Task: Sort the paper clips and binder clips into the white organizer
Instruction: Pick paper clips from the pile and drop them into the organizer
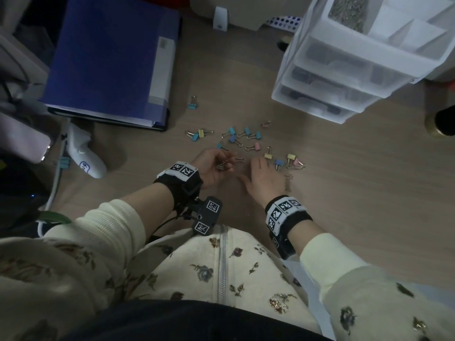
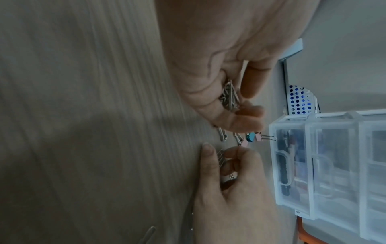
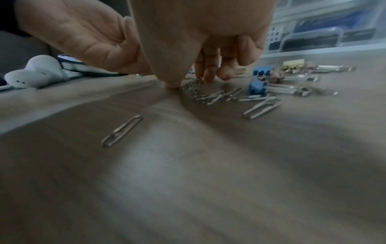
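Wood-grain table (image 1: 344,193), mid-frame, bears scattered binder clips (image 1: 246,137); left hand (image 1: 211,168) grip curls round bunched paper clips (image 2: 229,97), right hand (image 1: 261,180) grip pinches more; best slide strays together first; white organizer (image 1: 320,77) upper right

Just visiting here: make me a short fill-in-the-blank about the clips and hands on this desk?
The left hand grips a bunch of ____ metal paper clips.
Left of the pastel binder clips lies a big ____ folder.
The white plastic organizer stacks ____ translucent drawers.
Missing: silver; blue; three.
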A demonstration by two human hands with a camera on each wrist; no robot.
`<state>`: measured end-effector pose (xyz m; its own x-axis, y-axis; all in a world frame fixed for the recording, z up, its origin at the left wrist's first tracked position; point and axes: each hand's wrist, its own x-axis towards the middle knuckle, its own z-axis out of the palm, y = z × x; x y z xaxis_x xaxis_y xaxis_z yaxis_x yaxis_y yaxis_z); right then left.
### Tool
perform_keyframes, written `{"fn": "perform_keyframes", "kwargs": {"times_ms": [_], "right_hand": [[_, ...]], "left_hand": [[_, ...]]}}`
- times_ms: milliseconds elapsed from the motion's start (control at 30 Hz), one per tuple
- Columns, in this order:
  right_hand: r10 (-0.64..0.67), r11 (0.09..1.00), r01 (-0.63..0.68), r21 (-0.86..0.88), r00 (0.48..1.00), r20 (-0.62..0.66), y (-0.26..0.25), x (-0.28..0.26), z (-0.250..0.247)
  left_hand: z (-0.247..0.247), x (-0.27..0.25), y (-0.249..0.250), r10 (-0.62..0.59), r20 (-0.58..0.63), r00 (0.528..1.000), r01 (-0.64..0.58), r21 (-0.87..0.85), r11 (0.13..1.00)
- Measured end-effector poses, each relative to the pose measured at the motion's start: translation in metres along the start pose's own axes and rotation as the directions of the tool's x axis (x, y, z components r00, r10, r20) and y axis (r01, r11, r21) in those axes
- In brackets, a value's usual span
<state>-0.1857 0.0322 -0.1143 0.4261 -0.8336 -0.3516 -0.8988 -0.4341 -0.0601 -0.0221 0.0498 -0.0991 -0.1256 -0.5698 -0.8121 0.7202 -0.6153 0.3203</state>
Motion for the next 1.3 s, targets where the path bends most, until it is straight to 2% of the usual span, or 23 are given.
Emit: {"fn": "perform_keyframes", "kwargs": {"times_ms": [133,200,333,400,567,700,800,933,1000,1133,1233,1300], "right_hand": [[0.006,1.0,-0.006,0.003,1.0,0.029,-0.011,0.002,0.0],[-0.011,1.0,0.012,0.026,1.0,-0.012,-0.014,0.001,-0.001],[-0.029,0.998,0.033,-0.06,0.997,0.073,-0.016,0.004,-0.001],[-0.04,0.994,0.041,-0.102,0.999,0.012,-0.017,0.003,-0.006],[-0.081,0.996,0.083,-0.04,0.996,0.041,-0.013,0.0,-0.005],[-0.014,0.993,0.009,0.122,0.999,0.046,-0.009,0.002,-0.009],[0.045,0.951,-0.034,0.307,0.999,-0.03,-0.002,0.004,-0.02],[-0.072,0.861,0.165,0.481,0.976,-0.206,-0.011,0.004,-0.036],[-0.152,0.836,0.248,0.489,0.962,-0.228,-0.02,0.003,-0.039],[-0.272,0.838,0.39,0.382,0.905,-0.328,-0.023,0.003,-0.03],[-0.249,0.832,0.414,0.37,0.874,-0.418,-0.01,0.002,-0.031],[-0.173,0.86,0.368,0.353,0.861,-0.477,0.006,0.002,-0.031]], "left_hand": [[-0.004,0.001,0.003,0.016,-0.011,1.0,-0.016,0.044,0.999],[-0.004,0.0,0.003,0.017,-0.016,1.0,-0.016,0.063,0.998],[-0.005,0.001,0.003,0.023,-0.018,1.0,-0.021,0.099,0.995],[-0.005,0.002,0.003,0.026,-0.028,0.999,-0.023,0.119,0.993],[-0.004,0.004,0.002,0.033,-0.053,0.998,-0.024,0.148,0.989],[-0.004,0.005,0.001,0.033,-0.079,0.996,-0.02,0.156,0.988],[-0.001,0.005,0.0,0.042,-0.075,0.996,-0.03,0.149,0.988],[0.008,0.006,-0.005,0.041,-0.026,0.999,-0.036,0.153,0.988],[0.013,0.004,-0.007,0.037,0.004,0.999,-0.037,0.162,0.986],[0.021,0.003,-0.009,0.018,0.094,0.995,-0.031,0.147,0.989],[0.022,0.002,-0.006,0.015,0.061,0.998,-0.023,0.125,0.992],[0.022,0.005,-0.005,0.005,-0.028,1.0,-0.001,0.136,0.991]]}}
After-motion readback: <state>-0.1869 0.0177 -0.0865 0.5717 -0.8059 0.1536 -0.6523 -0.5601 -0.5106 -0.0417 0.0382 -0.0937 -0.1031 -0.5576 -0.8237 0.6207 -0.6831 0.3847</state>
